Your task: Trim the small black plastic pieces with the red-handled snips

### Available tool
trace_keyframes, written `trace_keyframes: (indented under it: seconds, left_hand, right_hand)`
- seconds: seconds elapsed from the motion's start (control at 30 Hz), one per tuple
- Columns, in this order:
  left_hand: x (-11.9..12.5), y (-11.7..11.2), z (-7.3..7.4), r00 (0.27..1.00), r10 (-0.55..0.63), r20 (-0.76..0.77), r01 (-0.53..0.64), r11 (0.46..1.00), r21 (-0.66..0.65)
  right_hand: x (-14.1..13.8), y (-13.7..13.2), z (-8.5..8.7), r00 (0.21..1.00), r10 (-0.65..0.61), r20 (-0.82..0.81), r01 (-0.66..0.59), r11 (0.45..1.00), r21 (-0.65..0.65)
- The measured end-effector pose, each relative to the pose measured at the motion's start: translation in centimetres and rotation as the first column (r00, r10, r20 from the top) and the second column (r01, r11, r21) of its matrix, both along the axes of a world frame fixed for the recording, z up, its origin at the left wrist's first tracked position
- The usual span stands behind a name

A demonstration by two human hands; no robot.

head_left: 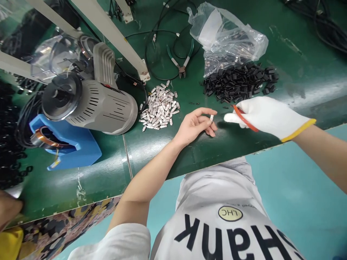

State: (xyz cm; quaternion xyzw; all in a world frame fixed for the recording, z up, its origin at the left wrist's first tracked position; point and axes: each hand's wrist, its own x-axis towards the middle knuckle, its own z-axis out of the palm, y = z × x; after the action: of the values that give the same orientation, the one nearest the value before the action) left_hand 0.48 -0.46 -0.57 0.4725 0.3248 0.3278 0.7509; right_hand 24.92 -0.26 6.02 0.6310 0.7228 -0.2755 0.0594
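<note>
Head: plastic bag [229, 34] of black parts [215, 65]

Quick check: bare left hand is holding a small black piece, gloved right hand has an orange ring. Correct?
Not quite: the small piece in the bare left hand is silver, not black, as the head view shows. The gloved right hand does have the orange ring.

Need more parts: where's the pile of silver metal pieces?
In the head view, the pile of silver metal pieces lies on the green bench between the grey machine and the bare left hand.
</note>
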Motion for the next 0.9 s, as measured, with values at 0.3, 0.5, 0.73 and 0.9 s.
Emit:
trace_keyframes:
  seconds: [0.3,0.5,0.73,0.9]
  left_hand:
    - [0.3,0.2,-0.4,0.965,0.263,-0.010,-0.253,0.938,0.236]
    - [0.2,0.2,-0.3,0.975,0.217,0.042,-0.220,0.968,0.118]
    - [0.6,-0.1,-0.6,0.974,0.211,0.081,-0.210,0.977,-0.024]
    - [0.7,-0.1,-0.7,0.968,0.236,0.079,-0.233,0.971,-0.053]
  right_hand:
    - [0.3,-2.3,-0.9,0.827,0.056,0.560,-0.295,0.890,0.347]
    - [0.2,-2.3,-0.3,0.837,0.092,0.539,-0.315,0.887,0.338]
    - [-0.4,-3.0,-0.8,0.877,0.094,0.471,-0.288,0.888,0.358]
    - [-0.9,-3.3,-1.5,0.888,0.130,0.442,-0.306,0.882,0.357]
